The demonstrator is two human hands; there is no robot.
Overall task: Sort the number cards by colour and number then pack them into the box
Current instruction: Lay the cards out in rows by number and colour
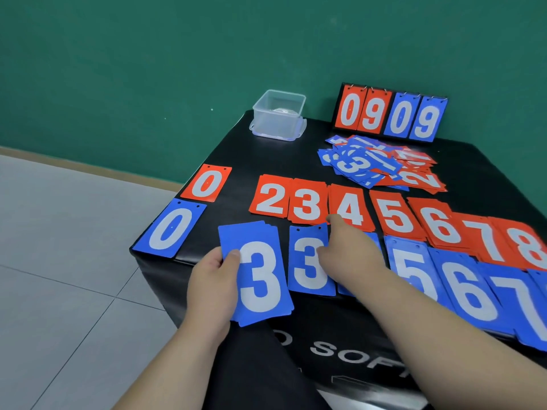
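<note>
1. Gripping a stack of blue 3 cards [257, 279] by its left edge, the left hand [211, 279] holds it over the black table's [266, 155] near edge, thumb on top.
2. The right hand [349, 247] lies over the right edge of a blue 3 card [307, 261] on the table, forefinger stretched toward the red 4 [350, 207]; whether it pinches anything cannot be told.
3. The clear box [278, 116] stands at the far edge, apart from the unsorted pile [381, 165].
</note>
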